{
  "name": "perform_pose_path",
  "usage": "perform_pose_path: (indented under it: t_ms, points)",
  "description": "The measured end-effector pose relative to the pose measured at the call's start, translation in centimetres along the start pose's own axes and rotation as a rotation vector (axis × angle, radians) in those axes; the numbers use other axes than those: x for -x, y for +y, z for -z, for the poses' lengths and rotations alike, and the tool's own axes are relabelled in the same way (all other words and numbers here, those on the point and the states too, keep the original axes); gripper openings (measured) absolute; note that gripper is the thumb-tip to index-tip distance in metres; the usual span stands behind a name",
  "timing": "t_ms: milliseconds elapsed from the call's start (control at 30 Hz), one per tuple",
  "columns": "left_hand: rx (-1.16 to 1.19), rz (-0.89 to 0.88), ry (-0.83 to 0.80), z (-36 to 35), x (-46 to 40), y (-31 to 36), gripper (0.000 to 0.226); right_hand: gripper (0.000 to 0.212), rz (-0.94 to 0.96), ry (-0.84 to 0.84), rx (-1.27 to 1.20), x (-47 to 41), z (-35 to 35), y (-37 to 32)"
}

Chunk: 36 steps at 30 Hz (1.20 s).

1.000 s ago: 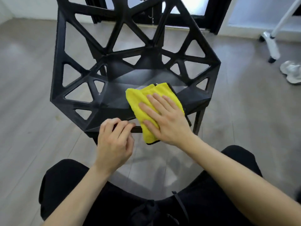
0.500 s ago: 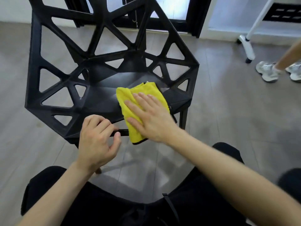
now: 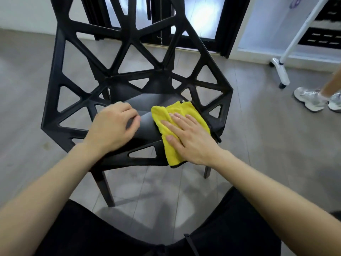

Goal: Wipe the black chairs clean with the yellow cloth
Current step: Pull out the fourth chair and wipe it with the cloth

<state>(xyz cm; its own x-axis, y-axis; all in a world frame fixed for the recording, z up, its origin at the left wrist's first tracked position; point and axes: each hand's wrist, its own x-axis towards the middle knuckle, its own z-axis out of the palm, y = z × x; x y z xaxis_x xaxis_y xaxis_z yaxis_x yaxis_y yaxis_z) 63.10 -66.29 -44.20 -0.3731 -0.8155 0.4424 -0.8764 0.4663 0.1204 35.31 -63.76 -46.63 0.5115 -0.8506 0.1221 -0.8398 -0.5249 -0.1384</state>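
A black chair [image 3: 114, 78] with an open triangular lattice back and sides faces me. The folded yellow cloth [image 3: 170, 150] lies on the right half of its seat and hangs a little over the front edge. My right hand [image 3: 190, 139] presses flat on the cloth with straight fingers. My left hand [image 3: 113, 126] is over the left part of the seat, its fingers loosely curled and holding nothing; it looks slightly blurred.
Grey plank floor surrounds the chair. A white wheeled stand [image 3: 282, 71] is at the back right. Another person's feet in white sneakers [image 3: 308, 97] stand on the right. A dark door frame [image 3: 228, 34] is behind the chair. My black-clad knees fill the bottom.
My left hand has let go of the seat's front edge and moved up over the seat. My right hand stays flat on the cloth. The view has shifted closer.
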Motion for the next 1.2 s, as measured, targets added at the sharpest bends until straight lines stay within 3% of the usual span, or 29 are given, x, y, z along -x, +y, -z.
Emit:
perform_pose_path:
  t_ms: [133,233,367,433,633,900,1100,1200]
  points:
    - [-0.237,0.153,-0.348,-1.4,-2.0,-5.3,0.07,0.072,-0.044,-0.163,-0.01,-1.4,1.5,1.3]
    - [-0.282,0.247,-0.477,-2.9,-0.6,-7.2,0.087,0.084,-0.138,-0.233,0.02,-6.6,0.9,4.1]
    - [-0.293,0.268,-0.506,-3.4,-0.3,-7.1,0.093,0.089,-0.305,-0.279,0.095,-17.5,-1.5,4.7]
    - [-0.297,0.266,-0.48,-3.4,-0.1,-7.2,0.092,0.087,-0.389,-0.243,0.115,-18.7,-2.7,3.6]
    - [-0.347,0.237,-0.465,-3.4,0.3,-6.6,0.089,0.091,-0.254,-0.173,0.028,-4.9,-0.2,2.5]
    - [-0.374,0.238,-0.474,-3.6,0.4,-6.2,0.087,0.083,-0.329,-0.228,0.066,-18.1,-2.7,4.9]
    - [-0.364,0.219,-0.465,-3.1,1.4,-5.2,0.084,0.081,-0.19,-0.227,0.024,-6.8,-0.6,2.6]
    - [-0.365,0.231,-0.471,-3.0,1.7,-4.6,0.082,0.081,-0.183,-0.228,0.042,-9.2,-0.9,4.1]
